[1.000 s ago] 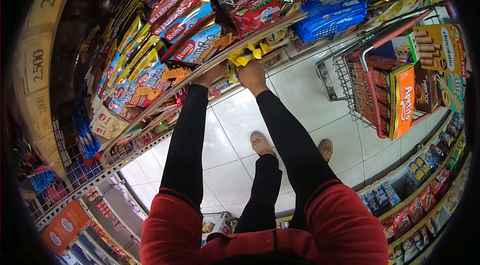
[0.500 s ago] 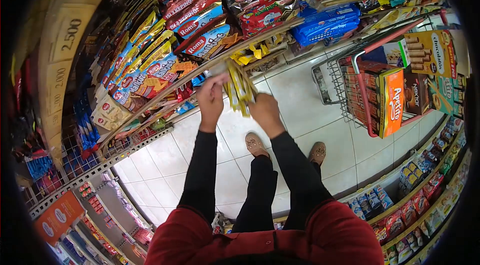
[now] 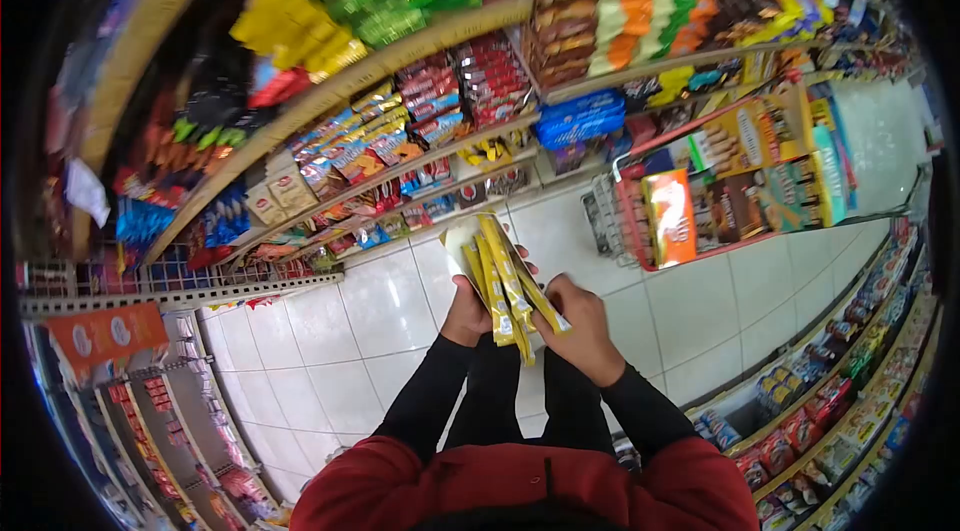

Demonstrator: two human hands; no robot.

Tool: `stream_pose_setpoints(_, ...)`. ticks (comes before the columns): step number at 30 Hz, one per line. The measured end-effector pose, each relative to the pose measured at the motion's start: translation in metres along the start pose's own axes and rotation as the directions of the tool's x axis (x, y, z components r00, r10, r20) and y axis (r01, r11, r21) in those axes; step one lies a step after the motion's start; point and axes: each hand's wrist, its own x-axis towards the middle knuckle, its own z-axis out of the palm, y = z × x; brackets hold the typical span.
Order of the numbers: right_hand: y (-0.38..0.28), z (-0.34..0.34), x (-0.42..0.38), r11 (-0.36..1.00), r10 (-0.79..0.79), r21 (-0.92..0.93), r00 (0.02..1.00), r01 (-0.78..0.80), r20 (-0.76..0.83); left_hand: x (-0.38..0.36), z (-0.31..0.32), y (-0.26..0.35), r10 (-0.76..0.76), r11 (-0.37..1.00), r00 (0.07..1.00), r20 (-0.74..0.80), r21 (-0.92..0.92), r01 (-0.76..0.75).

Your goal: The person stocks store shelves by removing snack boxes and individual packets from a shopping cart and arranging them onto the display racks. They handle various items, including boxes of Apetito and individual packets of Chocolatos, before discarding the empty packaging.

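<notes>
A bunch of long, slim yellow packets (image 3: 503,281) is fanned out in front of my body, above the floor. Under its upper left part shows a pale flat piece (image 3: 460,243). My left hand (image 3: 466,313) cradles the bunch from beneath, thumb on the near left side and fingertips showing past the right edge. Against the right side of the bunch, my right hand (image 3: 585,328) is closed with curled fingers at the rightmost packet; its exact grip is partly hidden. The printing on the packets is too small to read.
Snack shelves (image 3: 400,171) curve along the far side, with a large blue pack (image 3: 580,119) on one. To the right stands a shopping cart (image 3: 640,266) loaded with boxes, including an orange one (image 3: 673,218). More shelves (image 3: 800,421) line the near right. White floor tiles (image 3: 380,296) lie between.
Both hands have drawn back from the shelf toward my body with the yellow packets, which are now fanned out. My left hand now supports them from below. The view has shifted, showing more upper shelves.
</notes>
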Motion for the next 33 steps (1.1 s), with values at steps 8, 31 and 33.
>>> stream_pose_setpoints(8, -0.091, -0.161, -0.099, 0.519, -0.771, -0.512, 0.634, 0.685, 0.067, -0.039, 0.193, -0.006, -0.074, 0.996, 0.99, -0.122, 0.048, 0.08)
stream_pose_setpoints(31, -0.151, -0.164, -0.087, 0.567, -0.78, -0.143, 0.584, 0.811, 0.225, -0.07, 0.229, 0.049, -0.283, 0.953, 0.959, 0.029, -0.105, 0.284)
stream_pose_setpoints(33, -0.164, -0.151, -0.085, 0.503, -0.806, -0.233, 0.549, 0.832, 0.221, -0.075, 0.227, 0.063, -0.244, 0.963, 0.97, 0.009, -0.115, 0.243)
